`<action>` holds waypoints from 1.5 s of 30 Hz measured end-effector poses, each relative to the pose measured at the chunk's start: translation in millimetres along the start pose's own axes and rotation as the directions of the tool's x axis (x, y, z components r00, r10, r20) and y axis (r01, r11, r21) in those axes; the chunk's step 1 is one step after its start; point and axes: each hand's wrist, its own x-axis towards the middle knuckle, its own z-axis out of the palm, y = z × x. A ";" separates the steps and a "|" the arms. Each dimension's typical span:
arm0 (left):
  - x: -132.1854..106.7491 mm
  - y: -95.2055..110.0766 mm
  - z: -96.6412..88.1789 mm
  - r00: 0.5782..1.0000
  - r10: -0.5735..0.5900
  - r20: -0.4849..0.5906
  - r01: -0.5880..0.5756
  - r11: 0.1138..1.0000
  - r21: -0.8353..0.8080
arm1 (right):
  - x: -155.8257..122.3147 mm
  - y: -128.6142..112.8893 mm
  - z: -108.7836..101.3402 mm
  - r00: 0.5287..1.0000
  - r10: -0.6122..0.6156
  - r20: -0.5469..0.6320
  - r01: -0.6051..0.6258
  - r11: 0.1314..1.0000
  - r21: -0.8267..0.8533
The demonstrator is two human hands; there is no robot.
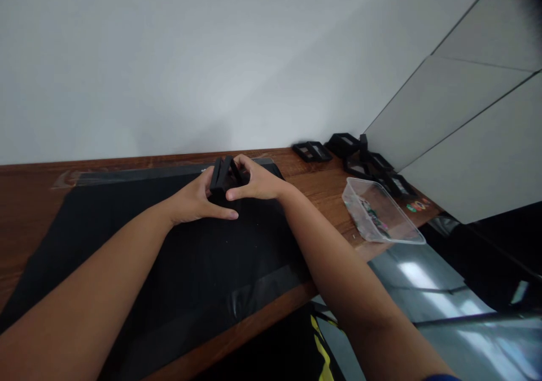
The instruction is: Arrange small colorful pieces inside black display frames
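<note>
Left hand (192, 200) and right hand (259, 183) grip a black case (217, 179); mat (212, 262) spreads toward the six-o'clock table edge (237, 330), plastic bin (404, 227) at three.

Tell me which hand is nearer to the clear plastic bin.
Right. The right hand, at the black object's right side, is left of the bin; the left hand is farther left, at the object's left side.
</note>
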 end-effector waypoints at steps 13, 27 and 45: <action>6.4 -26.2 -2.3 0.956 0.050 -0.290 -0.032 0.997 0.065 | -2.2 -0.4 -7.2 0.987 -0.128 -0.094 0.133 0.990 0.045; 1.5 -28.3 -28.0 0.868 0.184 -0.462 -0.047 0.955 0.293 | -23.9 -5.3 -46.1 0.935 -0.294 -0.199 0.161 0.850 -0.501; 7.3 -23.9 4.7 0.994 0.105 0.040 -0.106 0.753 0.650 | -165.9 -71.4 -144.7 0.826 0.182 -0.533 -0.562 0.344 -0.753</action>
